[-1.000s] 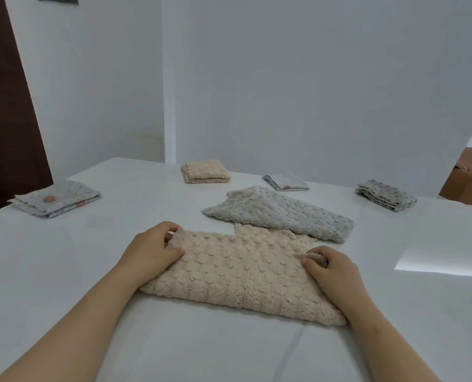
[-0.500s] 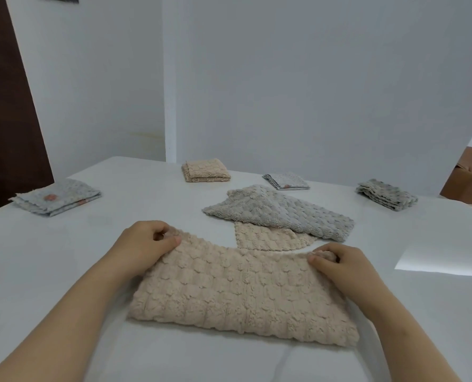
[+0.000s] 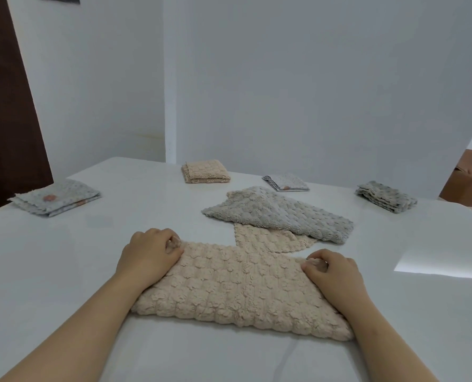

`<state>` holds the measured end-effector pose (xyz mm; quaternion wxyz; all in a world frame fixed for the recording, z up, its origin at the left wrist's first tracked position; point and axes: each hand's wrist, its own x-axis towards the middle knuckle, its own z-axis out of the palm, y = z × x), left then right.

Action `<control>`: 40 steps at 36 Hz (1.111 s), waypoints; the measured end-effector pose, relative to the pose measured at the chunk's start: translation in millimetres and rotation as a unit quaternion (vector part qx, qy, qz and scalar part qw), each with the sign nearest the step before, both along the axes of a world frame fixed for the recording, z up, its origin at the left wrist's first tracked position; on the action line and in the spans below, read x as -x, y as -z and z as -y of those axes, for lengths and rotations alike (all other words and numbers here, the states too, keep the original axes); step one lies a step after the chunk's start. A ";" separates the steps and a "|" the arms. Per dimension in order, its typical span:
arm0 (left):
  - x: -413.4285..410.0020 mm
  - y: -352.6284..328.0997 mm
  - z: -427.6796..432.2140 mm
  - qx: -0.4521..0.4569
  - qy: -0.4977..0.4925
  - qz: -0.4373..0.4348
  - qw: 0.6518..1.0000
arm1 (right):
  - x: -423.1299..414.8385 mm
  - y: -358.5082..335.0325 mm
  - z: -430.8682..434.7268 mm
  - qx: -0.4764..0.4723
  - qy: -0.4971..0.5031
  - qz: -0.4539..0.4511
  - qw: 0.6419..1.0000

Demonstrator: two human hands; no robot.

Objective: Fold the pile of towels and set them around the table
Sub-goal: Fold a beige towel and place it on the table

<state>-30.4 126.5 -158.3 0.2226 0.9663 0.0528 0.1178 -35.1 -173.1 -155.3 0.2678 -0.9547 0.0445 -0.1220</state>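
- A dark brown door (image 3: 6, 106) stands at the far left, behind the white counter (image 3: 64, 271).
- A folded speckled towel (image 3: 55, 198) lies near the counter's left edge, well apart from everything else.
- The left hand (image 3: 149, 253) rests on the far left corner of the beige towel (image 3: 240, 293), with its fingers curled and pinching that corner.
- That beige towel lies flat in front of the person, in the near middle of the counter. It stretches between both hands, and its near edge looks thick and rounded, as if doubled over.
- A folded beige towel (image 3: 205, 171) sits at the far edge of the counter, close to the wall.
- A loose grey towel (image 3: 281, 213) lies slantwise in the middle, just beyond the beige towel.
- A beige piece (image 3: 267, 239) shows from under the grey towel and touches the far edge of the beige towel. I cannot tell whether it is a separate towel.
- A small speckled towel (image 3: 285, 182) lies folded by the far edge, behind the grey towel.
- The right hand (image 3: 336, 271) has its fingers curled too, and it grips the far right corner of the beige towel.
- A folded grey towel (image 3: 386, 199) sits near the far right edge.
- A bright patch of light (image 3: 444, 260) falls on the counter at the right.
- A brown box (image 3: 466, 180) stands beyond the counter's right end.
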 end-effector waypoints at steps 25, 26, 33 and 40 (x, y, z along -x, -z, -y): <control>5.7 -9.3 5.2 0.209 0.006 0.076 0.975 | -2.2 0.5 5.6 -0.099 -0.075 -0.028 0.992; 6.0 -9.7 5.2 0.218 -0.003 0.078 0.973 | -1.9 -0.2 5.2 -0.101 -0.075 -0.025 0.992; 7.5 -11.4 1.6 0.230 0.003 0.042 0.972 | -0.9 -1.0 3.5 -0.103 -0.069 -0.045 0.991; 8.3 -13.5 3.8 0.196 0.004 0.023 0.980 | 3.7 -5.9 -1.1 -0.121 -0.085 -0.014 0.989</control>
